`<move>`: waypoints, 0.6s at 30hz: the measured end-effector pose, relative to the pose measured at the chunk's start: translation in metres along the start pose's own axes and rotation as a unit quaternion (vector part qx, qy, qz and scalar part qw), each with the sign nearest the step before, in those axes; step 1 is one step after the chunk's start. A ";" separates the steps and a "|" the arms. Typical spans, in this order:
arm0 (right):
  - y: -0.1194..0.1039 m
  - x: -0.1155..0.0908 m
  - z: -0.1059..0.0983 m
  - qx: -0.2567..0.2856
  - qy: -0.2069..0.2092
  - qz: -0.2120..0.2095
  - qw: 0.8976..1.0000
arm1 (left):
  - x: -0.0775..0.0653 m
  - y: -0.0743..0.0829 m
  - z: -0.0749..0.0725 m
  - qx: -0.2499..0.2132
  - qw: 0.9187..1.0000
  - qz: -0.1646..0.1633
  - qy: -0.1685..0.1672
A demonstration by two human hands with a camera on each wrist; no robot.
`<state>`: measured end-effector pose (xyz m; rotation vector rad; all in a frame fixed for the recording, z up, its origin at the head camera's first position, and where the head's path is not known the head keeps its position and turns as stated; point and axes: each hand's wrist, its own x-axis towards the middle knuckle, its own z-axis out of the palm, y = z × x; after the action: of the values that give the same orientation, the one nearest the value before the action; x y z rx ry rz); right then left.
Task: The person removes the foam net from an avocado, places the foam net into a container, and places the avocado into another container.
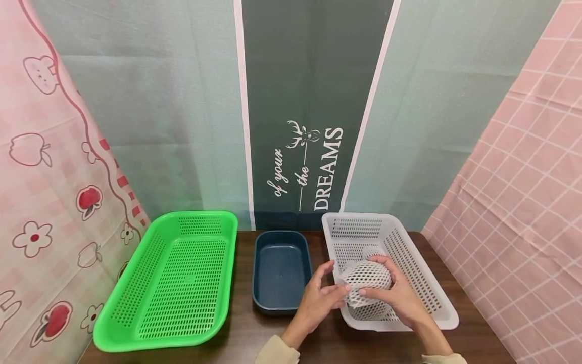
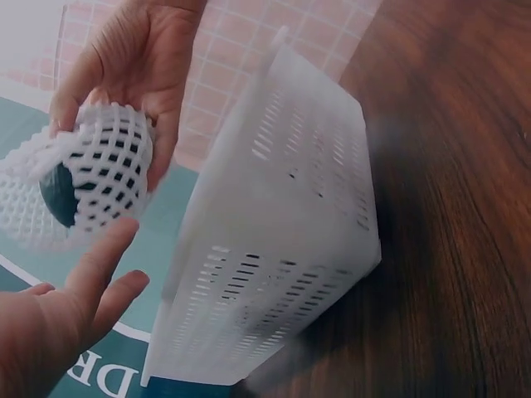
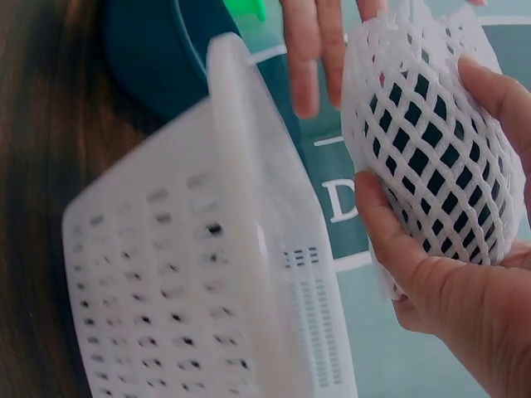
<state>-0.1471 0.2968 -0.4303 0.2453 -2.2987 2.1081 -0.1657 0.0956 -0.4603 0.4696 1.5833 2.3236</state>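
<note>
Above the white basket (image 1: 443, 316), my right hand (image 1: 402, 296) grips a dark green rounded thing in a white foam net (image 1: 370, 277). Thumb and fingers lie around the net, and dark green skin shows through its mesh in both wrist views. From the other side my left hand (image 1: 318, 298) reaches in, its fingers spread and extended. One left fingertip (image 2: 124, 230) is at the net's edge; whether it presses there I cannot tell. More white netting (image 1: 373, 251) lies inside the basket, and another netted piece (image 1: 369, 311) shows beneath the held one.
A dark blue tray (image 1: 282, 305) stands left of the white basket. Farther left is a large green basket (image 1: 223, 303). All stand on a brown wooden table (image 1: 241, 283), with a green cloth (image 1: 195, 126) behind and pink cloths (image 1: 523, 202) at the sides.
</note>
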 end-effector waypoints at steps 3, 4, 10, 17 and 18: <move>0.001 0.000 0.007 0.007 0.011 0.010 1.000 | 0.001 0.000 0.000 -0.013 1.000 0.003 -0.008; 0.002 0.000 0.009 0.006 0.015 0.012 1.000 | 0.001 0.000 -0.001 -0.015 1.000 0.004 -0.011; 0.004 0.002 0.018 -0.002 0.032 0.020 0.999 | 0.001 0.001 -0.001 -0.026 0.999 0.009 -0.020; 0.004 0.003 0.025 0.011 0.016 0.023 1.000 | 0.000 0.007 -0.001 -0.034 0.999 0.010 -0.022; 0.004 0.003 0.026 0.014 0.012 0.025 1.000 | 0.000 0.007 -0.002 -0.035 0.999 0.013 -0.024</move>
<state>-0.1476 0.2715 -0.4362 0.1626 -2.2871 2.1551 -0.1664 0.0914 -0.4547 0.5275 1.4769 2.3605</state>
